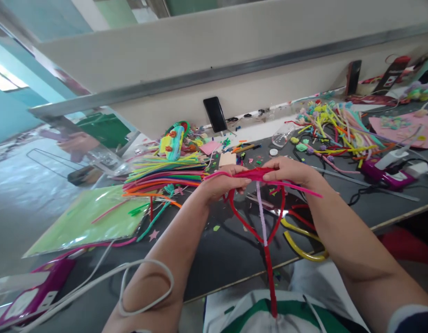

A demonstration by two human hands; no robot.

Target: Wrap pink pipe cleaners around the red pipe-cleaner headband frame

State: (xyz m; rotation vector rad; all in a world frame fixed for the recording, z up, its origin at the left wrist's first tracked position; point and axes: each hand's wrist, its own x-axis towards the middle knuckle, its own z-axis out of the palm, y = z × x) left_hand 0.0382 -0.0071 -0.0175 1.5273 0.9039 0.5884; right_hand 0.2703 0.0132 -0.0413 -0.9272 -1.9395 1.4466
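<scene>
Mid-frame, between both hands: on my feed I see a fuzzy-wire piece (261, 208) held up over the near side of the dark table (217, 270).
Stem axis: long and almost upright as I view it, lilac above and red below, leaning slightly right on its way down; its lower tip points to the bottom edge, in front of the wearer's clothing (248, 312).
Red loop (239, 215): narrows downward, meeting the stem about where lilac turns red.
Magenta strands (255, 175): crosswise at the top, one end pointing left, the other right and slightly down.
Left hand (231, 180): thumb and fingers pinching the left part of the strands.
Right hand (286, 170): thumb and fingers pinching the right part.
Join: fingertips cover it, so I can't tell if the strands are wound or merely laid together.
Scissors (299, 250): right of lower centre, yellow handle near the right forearm.
Loose stems (165, 173): a multicoloured bundle, left of centre.
Phone (215, 114): upper centre, leaning on the white panel (269, 90).
</scene>
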